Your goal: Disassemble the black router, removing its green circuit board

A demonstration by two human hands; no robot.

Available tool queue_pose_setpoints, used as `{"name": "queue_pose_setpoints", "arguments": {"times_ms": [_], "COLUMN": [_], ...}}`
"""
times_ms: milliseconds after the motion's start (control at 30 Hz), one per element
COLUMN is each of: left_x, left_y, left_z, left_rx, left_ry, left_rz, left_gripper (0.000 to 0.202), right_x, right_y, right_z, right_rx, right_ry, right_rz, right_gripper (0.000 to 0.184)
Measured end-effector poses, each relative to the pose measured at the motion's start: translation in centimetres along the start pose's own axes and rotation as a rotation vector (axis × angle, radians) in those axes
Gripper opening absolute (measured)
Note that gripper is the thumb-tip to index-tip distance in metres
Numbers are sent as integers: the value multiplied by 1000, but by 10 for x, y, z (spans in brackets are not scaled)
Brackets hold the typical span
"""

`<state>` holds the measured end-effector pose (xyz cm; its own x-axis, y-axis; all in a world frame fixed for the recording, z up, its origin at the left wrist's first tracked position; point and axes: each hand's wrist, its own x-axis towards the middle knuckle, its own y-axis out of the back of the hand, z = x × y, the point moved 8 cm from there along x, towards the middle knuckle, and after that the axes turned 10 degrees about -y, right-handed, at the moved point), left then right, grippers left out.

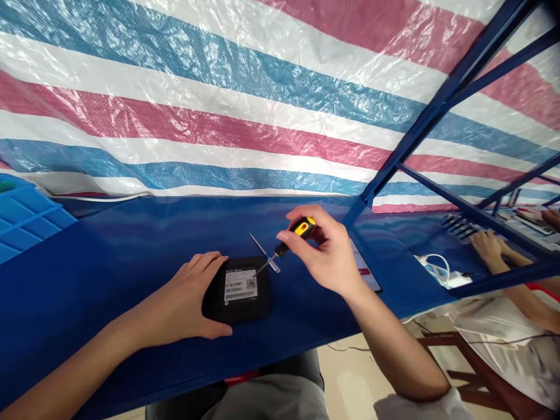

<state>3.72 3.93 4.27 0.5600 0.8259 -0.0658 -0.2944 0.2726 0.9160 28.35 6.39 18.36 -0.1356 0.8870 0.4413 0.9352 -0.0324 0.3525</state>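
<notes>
A flat black box with rounded corners [262,306] lies on the blue table, a white printed label [241,284] on its upper face. My left hand [199,300] grips it from the left side, thumb along the near edge and fingers at the far edge. In my right hand [326,251] is a screwdriver with a black and yellow handle [303,227], held at a slant. Its tip points down at the upper right part of the label; whether it touches cannot be made out. Just behind the box lies a second, thin screwdriver with a clear handle [273,265].
A tablet or phone with a lit screen [365,268] lies right of my right hand. At the left stands a blue plastic crate [26,216]. A blue metal frame [406,146] rises at the right; beyond it are a co-worker's hands [487,248] and a white box with a cable [444,273].
</notes>
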Motion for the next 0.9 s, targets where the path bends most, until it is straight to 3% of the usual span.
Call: {"name": "queue_pose_setpoints", "arguments": {"times_ms": [200,533,667,800,900], "left_x": [-13,-18,-18,-19,-19], "left_y": [-9,-17,-20,-23,-24], "left_z": [2,0,2,0,-3], "left_rx": [17,-36,-20,-19,-24], "left_ry": [-10,2,6,10,15], "left_rz": [151,230,228,223,220], "left_gripper": [129,128,128,132,136], "right_x": [-3,-3,-5,-8,-8], "right_y": [-20,-35,-35,-35,-30], "right_z": [-26,-19,-25,-26,-23], "right_rx": [-247,-392,-354,-210,-50], "right_ry": [241,238,238,174,166], "right_rz": [-40,-103,-167,-278,-251], "right_gripper": [20,22,24,45,37]}}
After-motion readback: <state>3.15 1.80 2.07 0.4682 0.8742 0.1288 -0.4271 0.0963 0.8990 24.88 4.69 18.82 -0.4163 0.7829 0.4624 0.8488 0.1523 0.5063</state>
